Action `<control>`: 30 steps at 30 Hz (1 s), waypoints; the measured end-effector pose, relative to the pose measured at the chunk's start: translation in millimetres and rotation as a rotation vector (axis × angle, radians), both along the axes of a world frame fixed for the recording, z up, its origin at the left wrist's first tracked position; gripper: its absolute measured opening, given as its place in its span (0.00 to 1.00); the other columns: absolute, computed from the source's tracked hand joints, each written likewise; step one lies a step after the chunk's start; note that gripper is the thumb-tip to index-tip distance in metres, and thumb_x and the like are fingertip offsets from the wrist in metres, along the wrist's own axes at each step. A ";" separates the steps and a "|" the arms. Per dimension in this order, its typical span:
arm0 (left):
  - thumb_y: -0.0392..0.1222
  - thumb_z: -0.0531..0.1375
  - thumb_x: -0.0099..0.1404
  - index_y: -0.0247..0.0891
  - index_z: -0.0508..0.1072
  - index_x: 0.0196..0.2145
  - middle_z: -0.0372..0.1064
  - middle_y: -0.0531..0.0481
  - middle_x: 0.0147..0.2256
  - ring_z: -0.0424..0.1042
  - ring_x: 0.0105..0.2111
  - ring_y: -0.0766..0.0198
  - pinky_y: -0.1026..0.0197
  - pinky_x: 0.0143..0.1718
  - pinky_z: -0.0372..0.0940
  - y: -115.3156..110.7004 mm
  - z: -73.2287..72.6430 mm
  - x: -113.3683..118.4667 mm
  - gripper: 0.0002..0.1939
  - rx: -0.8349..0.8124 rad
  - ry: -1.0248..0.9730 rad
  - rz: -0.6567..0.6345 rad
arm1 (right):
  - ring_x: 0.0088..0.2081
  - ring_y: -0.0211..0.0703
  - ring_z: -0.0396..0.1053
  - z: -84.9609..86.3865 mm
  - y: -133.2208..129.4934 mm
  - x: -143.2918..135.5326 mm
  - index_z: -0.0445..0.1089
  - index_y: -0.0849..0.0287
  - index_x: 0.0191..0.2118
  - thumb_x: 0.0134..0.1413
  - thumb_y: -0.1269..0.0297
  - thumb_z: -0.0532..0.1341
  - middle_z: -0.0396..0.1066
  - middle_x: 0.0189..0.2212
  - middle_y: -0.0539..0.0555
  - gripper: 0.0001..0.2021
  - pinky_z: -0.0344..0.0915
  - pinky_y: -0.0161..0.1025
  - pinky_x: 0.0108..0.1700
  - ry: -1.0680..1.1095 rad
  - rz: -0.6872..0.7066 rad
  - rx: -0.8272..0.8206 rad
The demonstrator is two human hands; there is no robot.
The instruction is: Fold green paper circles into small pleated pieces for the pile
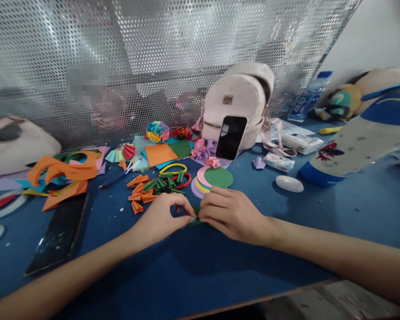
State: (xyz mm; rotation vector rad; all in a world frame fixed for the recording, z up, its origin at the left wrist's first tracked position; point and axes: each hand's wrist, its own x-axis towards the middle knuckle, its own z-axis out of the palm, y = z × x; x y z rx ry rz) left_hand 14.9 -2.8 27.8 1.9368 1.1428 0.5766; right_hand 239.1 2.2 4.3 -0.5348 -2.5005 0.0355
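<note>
Green paper piece (196, 222) at near centre of table (200, 275), mostly hidden by fingers. Left hand (162, 218): thumb and fingertips pinched on its left end. Right hand (231, 214): fingers curled, pinching its right end. Folded orange pieces (138, 195) far-left of it; stacked paper circles (219, 177) just beyond right hand. Phone (231, 138) leans on backpack (233, 100), far side.

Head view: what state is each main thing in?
Left hand: pinching green paper
Right hand: pinching it too
Green paper: mostly hidden
Paper circles: stacked, overlapping
Orange paper pieces: folded
Backpack: upright
Phone: leaning against backpack, screen dark
Clear bottle: cap on
Black device: lying flat
</note>
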 end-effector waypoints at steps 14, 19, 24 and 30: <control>0.30 0.67 0.58 0.38 0.78 0.24 0.71 0.57 0.26 0.66 0.29 0.66 0.62 0.34 0.58 -2.4 -3.7 1.4 0.07 -0.019 -0.014 -0.063 | 0.35 0.41 0.67 -0.8 2.7 1.0 0.73 0.58 0.38 0.70 0.68 0.55 0.73 0.35 0.54 0.10 0.63 0.38 0.36 0.137 0.055 -0.006; 0.28 0.65 0.56 0.37 0.75 0.23 0.66 0.57 0.25 0.64 0.28 0.66 0.62 0.33 0.57 -3.7 -2.7 2.2 0.08 -0.026 -0.015 -0.057 | 0.37 0.41 0.69 -2.8 2.7 1.5 0.72 0.58 0.38 0.68 0.65 0.59 0.73 0.35 0.54 0.07 0.64 0.37 0.38 0.130 0.062 -0.122; 0.29 0.65 0.55 0.36 0.73 0.22 0.66 0.57 0.25 0.63 0.28 0.66 0.63 0.32 0.57 -6.2 -0.8 4.3 0.08 -0.065 -0.045 -0.044 | 0.36 0.41 0.69 -4.1 -3.1 -0.8 0.71 0.58 0.37 0.66 0.64 0.62 0.72 0.34 0.53 0.05 0.64 0.36 0.38 0.187 0.027 -0.311; 0.31 0.68 0.54 0.36 0.73 0.22 0.65 0.57 0.24 0.63 0.27 0.67 0.64 0.31 0.56 -5.4 -3.2 3.9 0.08 -0.128 -0.086 -0.062 | 0.35 0.41 0.69 -3.2 -6.0 -2.0 0.72 0.58 0.36 0.66 0.66 0.62 0.72 0.33 0.53 0.05 0.64 0.36 0.37 0.217 0.034 -0.312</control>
